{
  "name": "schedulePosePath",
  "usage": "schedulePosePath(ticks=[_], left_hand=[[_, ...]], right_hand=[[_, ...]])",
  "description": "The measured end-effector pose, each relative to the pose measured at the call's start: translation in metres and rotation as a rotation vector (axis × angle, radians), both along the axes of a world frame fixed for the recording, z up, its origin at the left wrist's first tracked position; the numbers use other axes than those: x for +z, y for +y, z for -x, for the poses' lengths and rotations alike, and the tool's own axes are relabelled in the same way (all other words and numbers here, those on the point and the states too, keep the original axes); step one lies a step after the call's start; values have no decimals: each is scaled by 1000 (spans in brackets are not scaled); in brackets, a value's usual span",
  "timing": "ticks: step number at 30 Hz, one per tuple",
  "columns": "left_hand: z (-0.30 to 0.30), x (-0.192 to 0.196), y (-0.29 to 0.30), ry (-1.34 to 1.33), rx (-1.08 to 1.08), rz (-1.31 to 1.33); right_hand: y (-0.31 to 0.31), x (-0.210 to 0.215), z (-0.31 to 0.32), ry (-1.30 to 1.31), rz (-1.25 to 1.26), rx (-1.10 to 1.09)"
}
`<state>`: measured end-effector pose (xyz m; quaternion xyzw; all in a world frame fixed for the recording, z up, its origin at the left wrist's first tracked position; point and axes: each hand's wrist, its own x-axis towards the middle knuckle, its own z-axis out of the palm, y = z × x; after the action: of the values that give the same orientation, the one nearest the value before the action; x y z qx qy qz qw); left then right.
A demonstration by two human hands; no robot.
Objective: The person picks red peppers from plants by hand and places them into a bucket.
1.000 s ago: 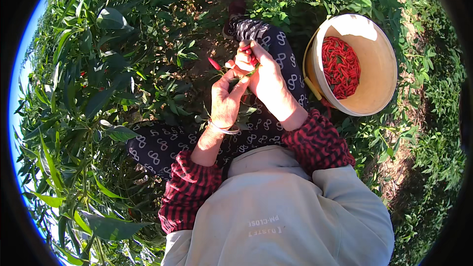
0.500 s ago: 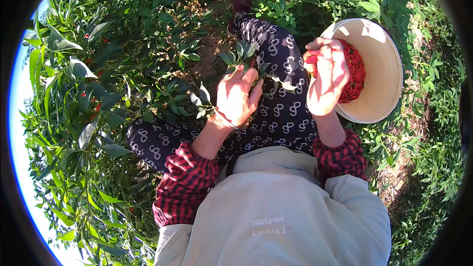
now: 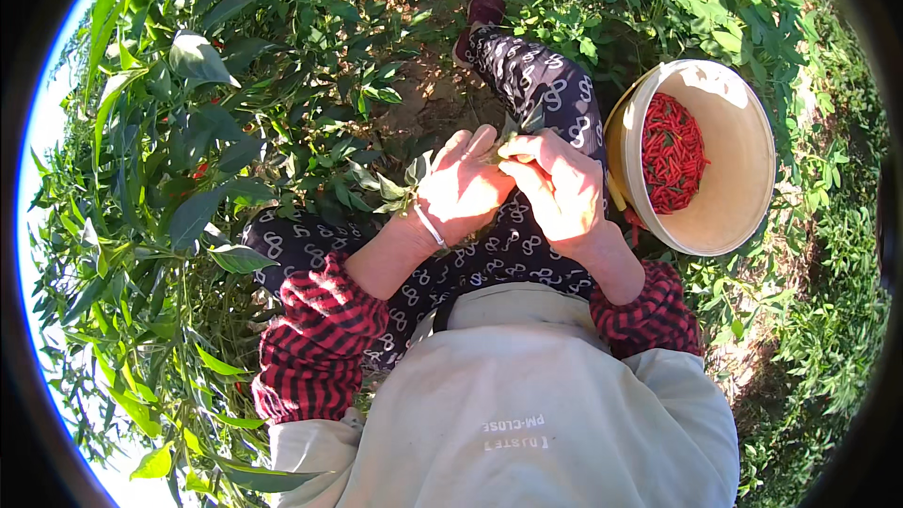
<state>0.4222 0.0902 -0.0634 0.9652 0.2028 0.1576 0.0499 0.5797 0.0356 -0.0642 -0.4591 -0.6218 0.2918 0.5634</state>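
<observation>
My left hand [image 3: 463,190] is closed round a leafy chili pepper branch [image 3: 415,177], its leaves poking out beside the wrist and above the fingers. Right up against it, my right hand [image 3: 564,190] has its thumb and fingers pinched together at the branch; what lies between the fingertips is too small and bright to make out. Both hands are over my lap. To the right stands a cream-coloured bucket [image 3: 743,183], tilted, with a heap of red chili peppers [image 3: 673,152] inside.
Dense pepper plants [image 3: 202,169] with a few red fruits crowd my left side. My patterned trouser leg [image 3: 541,75] stretches forward over bare soil [image 3: 423,99]. Low green foliage [image 3: 677,0] grows behind the bucket and along the right.
My right hand has moved left from the bucket's rim to meet my left hand at the branch. The red chili peppers it held are no longer visible in it.
</observation>
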Motion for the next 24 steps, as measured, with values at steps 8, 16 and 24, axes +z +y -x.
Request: schedulePosePath(ticks=[8,16,24], left_hand=[[53,-17,37,-155,542,447],[66,-27,46,-1649,855,1657],[61,-23,35,-1697,470,1857]], right_hand=[[-15,5,-5,1224,499,537],[-2,-20,9,395,363,92],[15,8,13,398,202,-25]])
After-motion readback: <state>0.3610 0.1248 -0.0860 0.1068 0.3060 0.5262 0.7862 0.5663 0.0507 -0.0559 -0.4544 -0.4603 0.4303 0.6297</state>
